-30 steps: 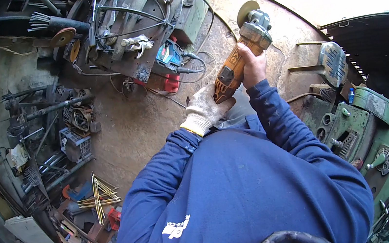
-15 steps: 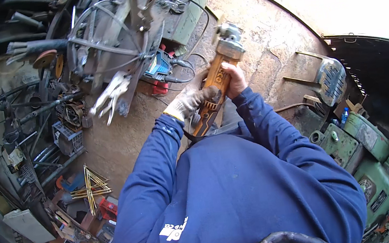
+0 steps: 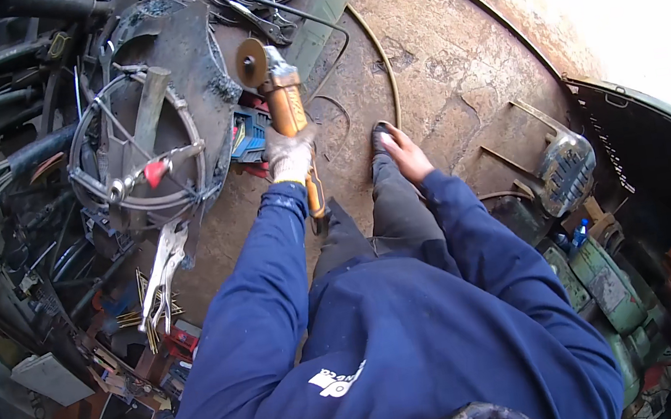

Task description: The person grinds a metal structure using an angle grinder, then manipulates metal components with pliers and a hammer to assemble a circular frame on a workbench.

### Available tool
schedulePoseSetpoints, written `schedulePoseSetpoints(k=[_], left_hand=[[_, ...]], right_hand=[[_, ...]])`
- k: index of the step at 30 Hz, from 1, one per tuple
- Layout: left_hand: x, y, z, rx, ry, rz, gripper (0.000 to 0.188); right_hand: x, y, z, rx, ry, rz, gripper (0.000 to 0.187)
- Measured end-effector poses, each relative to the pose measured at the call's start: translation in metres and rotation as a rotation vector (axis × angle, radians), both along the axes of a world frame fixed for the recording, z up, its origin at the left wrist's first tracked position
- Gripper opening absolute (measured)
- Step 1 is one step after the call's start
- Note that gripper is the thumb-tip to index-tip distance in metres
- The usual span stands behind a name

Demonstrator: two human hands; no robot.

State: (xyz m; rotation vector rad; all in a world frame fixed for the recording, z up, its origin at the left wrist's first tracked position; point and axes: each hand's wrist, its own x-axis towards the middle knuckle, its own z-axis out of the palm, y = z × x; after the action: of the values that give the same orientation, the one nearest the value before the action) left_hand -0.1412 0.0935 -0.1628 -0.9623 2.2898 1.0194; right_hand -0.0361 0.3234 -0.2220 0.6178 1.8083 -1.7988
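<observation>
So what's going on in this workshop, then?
A person holds an orange-bodied angle grinder with a round brown disc, in the grip of their pale-gloved left hand. Their bare right hand is away from the grinder, holding nothing visible. Left of the disc in the picture is a cluttered dark metal worktable.

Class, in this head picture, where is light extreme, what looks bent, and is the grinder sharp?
Head view: glare whitens the upper right, while the dark panel at right sinks into shadow; head view: the dark line across the floor bows, likely from the fisheye; head view: the grinder in the left hand looks fairly sharp.
</observation>
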Motion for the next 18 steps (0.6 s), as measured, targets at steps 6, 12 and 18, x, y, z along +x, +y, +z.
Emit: schedulePoseSetpoints(k=[6, 12, 18], left_hand=[[-0.082, -0.003, -0.055, -0.269, 0.126, 0.145, 0.076], [-0.14, -0.028, -0.107, -0.392, 0.041, 0.356, 0.081], [-0.173, -0.02, -0.103, -0.461, -0.005, 0.378, 0.085]], right_hand=[[0.154, 0.115, -0.067, 0.22, -0.322, -0.061, 0.062], [0.21, 0.16, -0.047, 0.134, -0.515, -0.236, 0.053], [0.206, 0.166, -0.039, 0.178, -0.548, -0.205, 0.055]])
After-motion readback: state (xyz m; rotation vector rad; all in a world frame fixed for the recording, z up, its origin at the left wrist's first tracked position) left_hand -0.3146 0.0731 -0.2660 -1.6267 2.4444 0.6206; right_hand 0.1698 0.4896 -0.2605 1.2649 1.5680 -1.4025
